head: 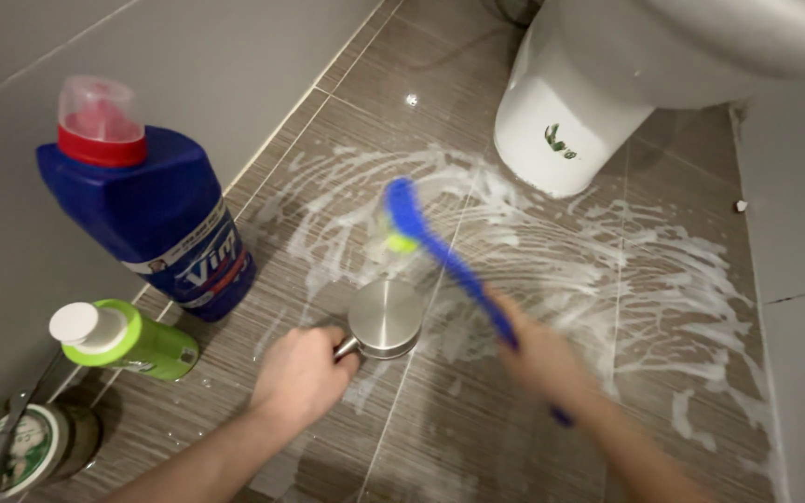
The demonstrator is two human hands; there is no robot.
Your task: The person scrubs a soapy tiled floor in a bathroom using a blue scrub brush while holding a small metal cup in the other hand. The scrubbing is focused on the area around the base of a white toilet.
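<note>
Right hand (pixel 540 359) gripping a blue long-handled scrub brush (pixel 430 244) on foam-streaked brown floor tiles (pixel 477 438), left hand (pixel 302 377) holding a round steel drain cover (pixel 385 318), blue cleaner bottle (pixel 156 210) with red cap and green bottle (pixel 132 340) at the wall, white toilet base (pixel 561 130) behind

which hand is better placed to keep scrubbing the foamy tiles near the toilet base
The right hand, probably. It already grips the blue brush, whose head rests on the foamy floor close to the toilet base. The left hand is occupied holding the round metal cover.
</note>
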